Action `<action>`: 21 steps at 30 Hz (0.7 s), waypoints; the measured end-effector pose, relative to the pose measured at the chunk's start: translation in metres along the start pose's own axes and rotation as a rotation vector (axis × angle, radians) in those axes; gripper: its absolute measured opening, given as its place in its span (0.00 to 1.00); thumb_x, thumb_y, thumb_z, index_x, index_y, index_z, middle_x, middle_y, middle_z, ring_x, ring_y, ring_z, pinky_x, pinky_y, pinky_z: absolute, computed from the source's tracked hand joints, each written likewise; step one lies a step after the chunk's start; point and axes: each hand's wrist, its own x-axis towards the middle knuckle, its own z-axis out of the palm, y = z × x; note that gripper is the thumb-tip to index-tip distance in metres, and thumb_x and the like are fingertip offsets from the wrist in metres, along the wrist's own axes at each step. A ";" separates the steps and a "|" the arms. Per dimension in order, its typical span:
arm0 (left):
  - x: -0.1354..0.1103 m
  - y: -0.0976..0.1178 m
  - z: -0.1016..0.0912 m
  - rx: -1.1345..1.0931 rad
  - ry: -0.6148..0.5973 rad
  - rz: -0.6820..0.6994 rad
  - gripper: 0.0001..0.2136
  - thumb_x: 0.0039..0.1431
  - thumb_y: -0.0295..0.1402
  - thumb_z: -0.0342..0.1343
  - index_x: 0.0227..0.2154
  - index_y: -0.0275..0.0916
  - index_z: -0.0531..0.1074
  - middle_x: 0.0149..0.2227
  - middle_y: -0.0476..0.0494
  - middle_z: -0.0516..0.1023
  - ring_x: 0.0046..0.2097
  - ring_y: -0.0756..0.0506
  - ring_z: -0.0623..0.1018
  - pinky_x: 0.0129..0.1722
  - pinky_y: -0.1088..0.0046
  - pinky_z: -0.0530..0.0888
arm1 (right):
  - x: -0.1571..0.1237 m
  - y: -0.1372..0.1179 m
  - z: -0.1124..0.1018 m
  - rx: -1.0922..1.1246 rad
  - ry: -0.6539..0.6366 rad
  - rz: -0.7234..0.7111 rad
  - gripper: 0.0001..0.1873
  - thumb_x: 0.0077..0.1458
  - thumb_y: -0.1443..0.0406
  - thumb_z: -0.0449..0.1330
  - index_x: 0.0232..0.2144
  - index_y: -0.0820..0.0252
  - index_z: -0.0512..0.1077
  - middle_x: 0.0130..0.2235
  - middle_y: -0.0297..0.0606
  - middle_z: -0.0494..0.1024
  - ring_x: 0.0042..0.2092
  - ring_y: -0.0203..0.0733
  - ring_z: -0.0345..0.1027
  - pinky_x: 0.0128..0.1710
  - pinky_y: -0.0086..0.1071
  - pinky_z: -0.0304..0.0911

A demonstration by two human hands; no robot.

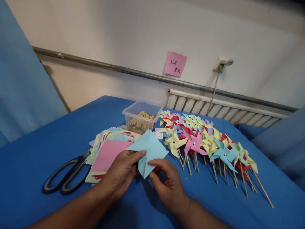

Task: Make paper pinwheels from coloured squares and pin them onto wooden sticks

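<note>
My left hand [121, 173] and my right hand [168, 186] both pinch a light blue square of paper [149, 151], held tilted above the blue table [47, 143]. The left fingers grip its left side, the right fingers its lower corner. Right behind the hands lies a stack of coloured paper squares [108, 149] with a pink sheet on top. To the right of the hands lie several finished paper pinwheels [205, 141] on wooden sticks.
Black-handled scissors [65, 175] lie to the left of the paper stack. A clear plastic box [141, 116] holding wooden sticks stands behind the stack. A pink note [175, 64] hangs on the wall above a radiator [226, 109].
</note>
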 end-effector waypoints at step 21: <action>0.002 -0.014 0.005 0.139 -0.003 -0.053 0.05 0.43 0.32 0.65 0.24 0.36 0.77 0.22 0.46 0.79 0.27 0.45 0.77 0.31 0.70 0.72 | 0.009 0.010 0.005 0.143 0.258 0.402 0.13 0.50 0.57 0.62 0.22 0.59 0.67 0.19 0.28 0.68 0.22 0.32 0.57 0.23 0.27 0.52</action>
